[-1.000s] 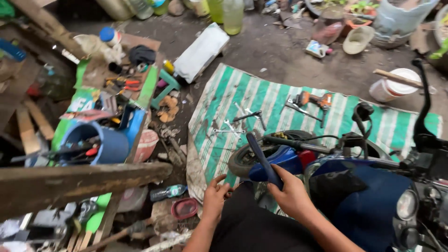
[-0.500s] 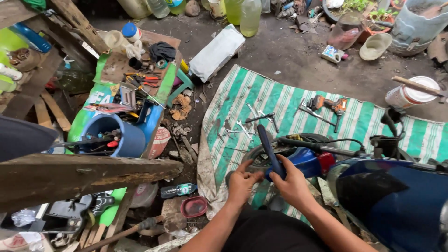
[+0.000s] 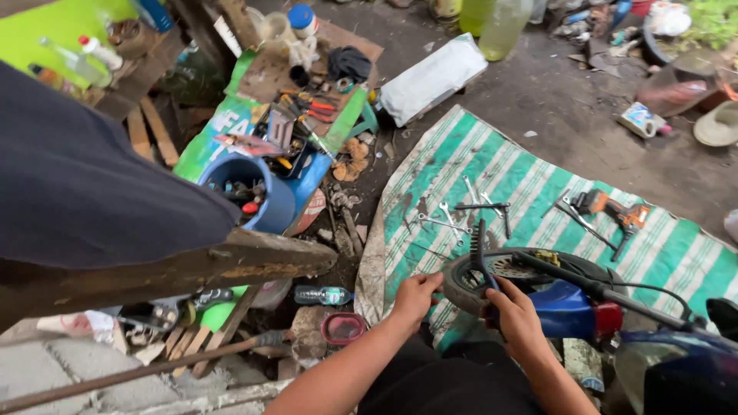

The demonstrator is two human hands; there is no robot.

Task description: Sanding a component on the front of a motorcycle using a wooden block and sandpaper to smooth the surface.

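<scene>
A small motorbike wheel with a black tyre (image 3: 461,288) lies on a green-and-white striped mat (image 3: 461,169), partly under a blue bike body (image 3: 569,311). My left hand (image 3: 415,296) grips the tyre's near left edge. My right hand (image 3: 515,311) is closed around a dark flat tool (image 3: 478,250) that stands upright at the tyre's rim. The disc (image 3: 511,267) inside the wheel shows behind the tool. My forearms reach in from the bottom of the view over my dark trousers.
Several wrenches (image 3: 450,219) and an orange power drill (image 3: 611,207) lie on the mat. To the left are a blue bucket (image 3: 250,192) of parts, a board with pliers (image 3: 307,104), a wooden beam (image 3: 177,273), bottles and scrap. A dark cloth shape (image 3: 84,177) fills the left.
The camera has swung left and leaned closer. My left hand moved onto the tyre's edge; my right hand stays closed on the upright tool.
</scene>
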